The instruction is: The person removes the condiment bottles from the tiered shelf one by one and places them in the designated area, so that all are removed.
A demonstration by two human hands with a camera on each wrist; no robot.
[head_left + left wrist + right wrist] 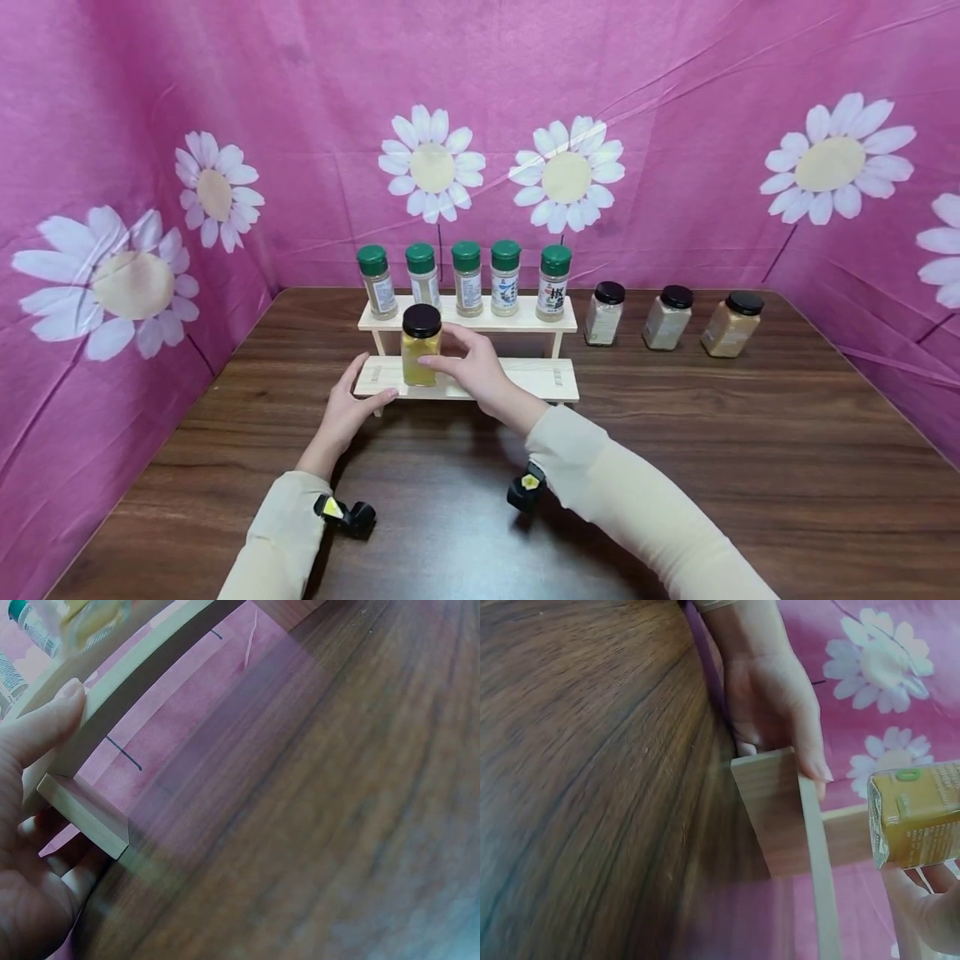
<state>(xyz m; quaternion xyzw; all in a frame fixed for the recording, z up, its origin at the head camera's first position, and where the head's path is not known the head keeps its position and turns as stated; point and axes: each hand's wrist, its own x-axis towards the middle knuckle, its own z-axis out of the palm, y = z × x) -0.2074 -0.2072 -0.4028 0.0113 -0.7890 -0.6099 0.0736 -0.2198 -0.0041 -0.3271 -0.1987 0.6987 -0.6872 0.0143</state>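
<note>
My right hand (480, 371) grips a spice jar (422, 350) with a black lid and yellow contents, thumb in front and fingers on its far right side. The jar is upright over the left part of the lower tier of a pale wooden two-tier rack (517, 379). In the right wrist view, the base of the jar (915, 814) looks slightly apart from the board. My left hand (348, 412) holds the left end of the lower tier. In the left wrist view, the left thumb (52, 720) lies on the board and the other fingers are partly hidden behind its leg.
Several green-capped shaker bottles (467, 283) stand along the upper tier. To the right of the rack, three black-lidded jars (667, 321) stand in a row on the dark wooden table (712, 467). A pink flowered cloth (322, 125) hangs behind and at both sides.
</note>
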